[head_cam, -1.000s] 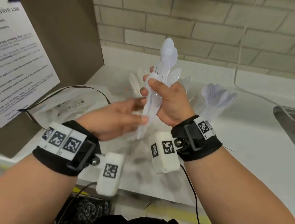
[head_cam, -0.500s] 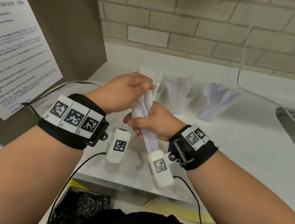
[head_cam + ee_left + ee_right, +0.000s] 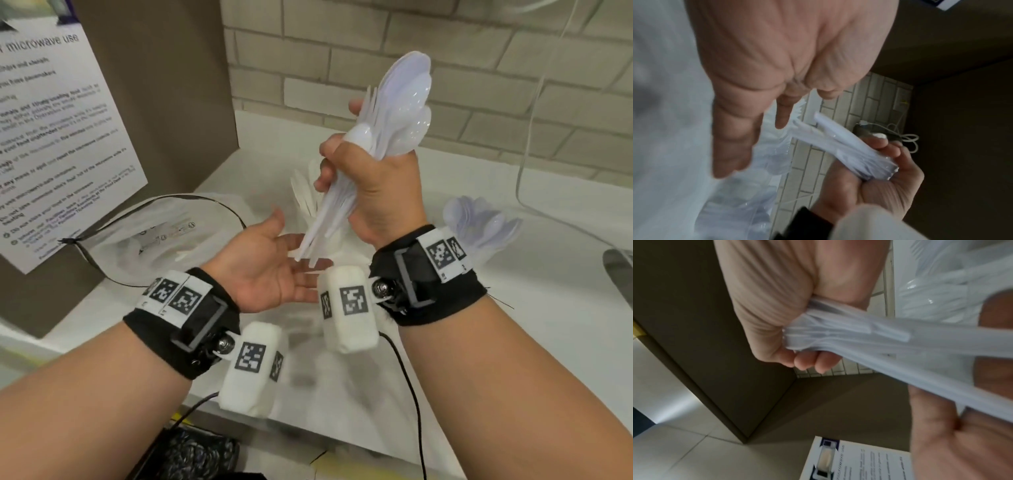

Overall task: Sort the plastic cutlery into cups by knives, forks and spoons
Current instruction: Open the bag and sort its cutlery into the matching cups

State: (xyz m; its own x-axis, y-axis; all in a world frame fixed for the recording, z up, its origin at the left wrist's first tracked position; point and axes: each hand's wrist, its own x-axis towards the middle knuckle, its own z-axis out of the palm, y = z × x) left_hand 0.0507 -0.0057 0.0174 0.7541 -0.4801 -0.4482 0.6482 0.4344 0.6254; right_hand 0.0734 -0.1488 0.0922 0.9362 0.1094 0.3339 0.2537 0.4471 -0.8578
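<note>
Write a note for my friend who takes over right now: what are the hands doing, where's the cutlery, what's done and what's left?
Right hand: fingers wrapped round a mixed bundle of spoons and forks, heads up, above the counter.
Left hand: open, palm up, under the handle ends, holding nothing.
Cups: the cup of spoons stands at the right; another cup of white cutlery is partly hidden behind the hands.
Done: some cutlery is already in cups.
Left: split the bundle and drop each piece into its matching cup.

The bundle of cutlery [image 3: 383,137] is now raised by the right hand [image 3: 373,181], while the left hand [image 3: 270,267] is released from it and opened, palm up, under the handle ends.
</note>
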